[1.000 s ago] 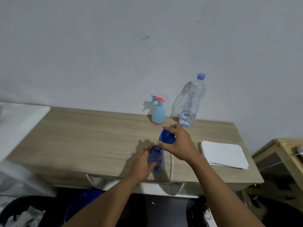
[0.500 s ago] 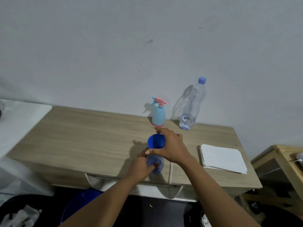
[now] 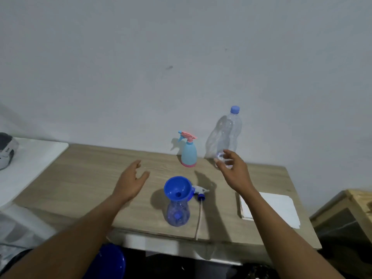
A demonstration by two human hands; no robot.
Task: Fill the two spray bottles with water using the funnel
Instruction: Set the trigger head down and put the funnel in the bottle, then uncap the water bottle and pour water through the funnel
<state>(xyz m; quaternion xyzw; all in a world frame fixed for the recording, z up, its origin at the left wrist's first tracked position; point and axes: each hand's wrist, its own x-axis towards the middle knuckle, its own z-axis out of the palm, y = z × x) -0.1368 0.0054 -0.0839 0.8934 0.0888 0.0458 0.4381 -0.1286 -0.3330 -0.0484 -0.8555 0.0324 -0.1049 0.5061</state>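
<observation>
1. One wooden table runs along the wall and bears everything below; one stack of white paper lies at its right end.
2. One clear water bottle with a blue cap stands upright at the back by the wall; only a little water shows at its bottom.
3. Two spray bottles: the light-blue spray bottle with its pink trigger head screwed on stands at the back, just left of the water bottle; the clear blue spray bottle stands near the front edge with its head off.
4. Two hands, both empty: the left hand hovers over bare wood left of the funnel, fingers loosely spread, touching nothing; the right hand is raised before the water bottle's base, fingers curled apart; whether they touch it, I cannot tell.
5. One blue funnel sits in the neck of the clear blue spray bottle.
6. One detached spray head lies on the table just right of the funnel, its tube trailing toward the front edge.
</observation>
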